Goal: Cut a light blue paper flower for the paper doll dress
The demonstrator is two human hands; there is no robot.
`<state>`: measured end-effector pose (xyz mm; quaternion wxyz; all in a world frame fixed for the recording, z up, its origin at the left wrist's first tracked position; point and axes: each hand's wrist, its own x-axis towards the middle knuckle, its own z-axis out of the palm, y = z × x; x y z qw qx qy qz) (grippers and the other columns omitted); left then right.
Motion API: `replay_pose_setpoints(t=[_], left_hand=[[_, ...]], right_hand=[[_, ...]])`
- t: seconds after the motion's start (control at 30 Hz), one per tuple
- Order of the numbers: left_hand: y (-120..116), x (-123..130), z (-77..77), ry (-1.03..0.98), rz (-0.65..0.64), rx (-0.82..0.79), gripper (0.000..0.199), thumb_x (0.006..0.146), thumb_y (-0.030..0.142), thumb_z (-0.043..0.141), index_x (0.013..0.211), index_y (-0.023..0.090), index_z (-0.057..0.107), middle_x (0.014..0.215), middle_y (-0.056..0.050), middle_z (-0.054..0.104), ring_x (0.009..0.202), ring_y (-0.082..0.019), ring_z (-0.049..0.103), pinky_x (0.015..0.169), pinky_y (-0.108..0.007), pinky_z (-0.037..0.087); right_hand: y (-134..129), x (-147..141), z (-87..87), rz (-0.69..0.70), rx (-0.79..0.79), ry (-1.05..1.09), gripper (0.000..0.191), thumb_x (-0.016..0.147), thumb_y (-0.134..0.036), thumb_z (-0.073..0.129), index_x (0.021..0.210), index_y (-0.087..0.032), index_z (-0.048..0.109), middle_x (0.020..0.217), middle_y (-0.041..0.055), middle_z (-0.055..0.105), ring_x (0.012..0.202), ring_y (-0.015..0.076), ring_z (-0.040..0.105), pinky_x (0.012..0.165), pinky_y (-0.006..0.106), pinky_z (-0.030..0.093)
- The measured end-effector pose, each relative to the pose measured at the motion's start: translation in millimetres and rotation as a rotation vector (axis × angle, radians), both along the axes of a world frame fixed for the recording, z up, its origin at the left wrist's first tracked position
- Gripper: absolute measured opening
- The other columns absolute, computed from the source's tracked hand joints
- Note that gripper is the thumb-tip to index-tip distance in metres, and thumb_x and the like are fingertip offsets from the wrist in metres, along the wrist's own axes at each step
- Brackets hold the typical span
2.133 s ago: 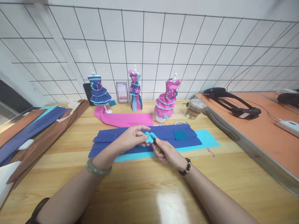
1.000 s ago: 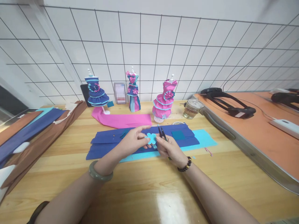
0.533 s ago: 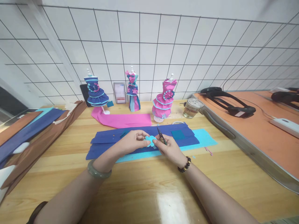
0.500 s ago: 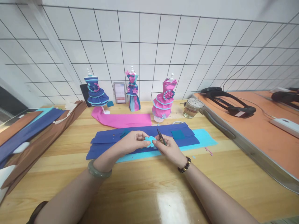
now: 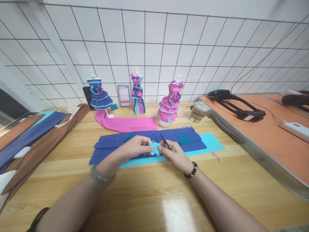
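A light-blue flower cutout with rounded petals is pinched at its left edge by my left hand, thumb against fingers. The thumb and forefinger of my right hand meet its right edge. Tucked in that same right hand are small dark scissors, tips pointing up and away from me. Both hands hover over a dark-blue crepe sheet, which overlaps a light-blue sheet. On the dark-blue sheet lies a teal square.
Three miniature dress forms stand at the back: one in a blue dress, one in a multicoloured dress, one in a pink dress. Nearby are a pink strip, a lidded glass cup and brown sheets. Black headgear rests right.
The flower cutout has turned slightly between my fingers and shifted a little down and left. Both hands keep their grip, and the scissors stay in my right hand.
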<state>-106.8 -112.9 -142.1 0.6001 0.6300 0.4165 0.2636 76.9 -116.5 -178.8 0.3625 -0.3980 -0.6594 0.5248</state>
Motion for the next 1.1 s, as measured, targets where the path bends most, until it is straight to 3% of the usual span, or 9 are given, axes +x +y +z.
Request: replay_pose_setpoints(t=[0.3, 0.43, 0.53, 0.67, 0.9, 1.1], left_hand=[[0, -1, 0.4, 0.038, -0.023, -0.020, 0.018, 0.070, 0.031, 0.056, 0.071, 0.013, 0.060, 0.066, -0.003, 0.060, 0.060, -0.011, 0.051, 0.059, -0.024, 0.040], [2, -2, 0.7, -0.004, 0.061, 0.021, 0.019, 0.071, 0.032, 0.057, 0.071, 0.014, 0.059, 0.066, -0.002, 0.059, 0.059, -0.010, 0.050, 0.060, -0.023, 0.040], [5, -4, 1.5, -0.052, 0.174, 0.045, 0.018, 0.070, 0.032, 0.058, 0.068, 0.014, 0.057, 0.062, 0.000, 0.057, 0.058, -0.010, 0.049, 0.059, -0.022, 0.038], [8, -7, 1.6, -0.121, 0.269, 0.037, 0.018, 0.070, 0.031, 0.059, 0.066, 0.013, 0.057, 0.060, 0.001, 0.056, 0.057, -0.008, 0.048, 0.059, -0.022, 0.037], [5, -4, 0.6, -0.280, 0.265, -0.138, 0.016, 0.068, 0.029, 0.062, 0.068, 0.013, 0.058, 0.065, 0.001, 0.056, 0.062, -0.009, 0.052, 0.061, -0.022, 0.040], [2, 2, -2.8, -0.224, 0.206, -0.050, 0.018, 0.071, 0.031, 0.060, 0.070, 0.013, 0.058, 0.065, -0.001, 0.058, 0.058, -0.008, 0.050, 0.059, -0.021, 0.038]], right_hand=[[-2, -1, 1.6, 0.024, 0.007, 0.016, 0.025, 0.079, -0.040, 0.049, 0.072, -0.016, 0.049, 0.052, -0.0052, 0.036, 0.045, 0.0062, 0.028, 0.042, 0.020, 0.023], [0, -2, -0.2, 0.011, -0.061, 0.175, 0.025, 0.080, -0.042, 0.048, 0.080, -0.017, 0.047, 0.051, -0.0075, 0.031, 0.041, 0.0047, 0.023, 0.038, 0.018, 0.020], [0, -1, -1.7, 0.059, -0.100, 0.321, 0.032, 0.085, -0.047, 0.036, 0.084, -0.017, 0.046, 0.046, -0.0094, 0.025, 0.037, 0.0048, 0.018, 0.035, 0.018, 0.016], [-3, -2, 0.1, 0.170, -0.148, 0.278, 0.037, 0.088, -0.046, 0.028, 0.081, -0.016, 0.049, 0.044, -0.0087, 0.029, 0.036, 0.0050, 0.021, 0.034, 0.017, 0.020], [-6, -6, 2.7, 0.230, -0.243, 0.188, 0.042, 0.087, -0.049, 0.028, 0.074, -0.015, 0.050, 0.043, -0.0077, 0.034, 0.033, 0.0043, 0.026, 0.033, 0.016, 0.023], [-4, -4, -0.9, 0.243, -0.304, 0.285, 0.041, 0.087, -0.048, 0.028, 0.075, -0.015, 0.050, 0.045, -0.0080, 0.034, 0.032, 0.0038, 0.025, 0.032, 0.017, 0.022]])
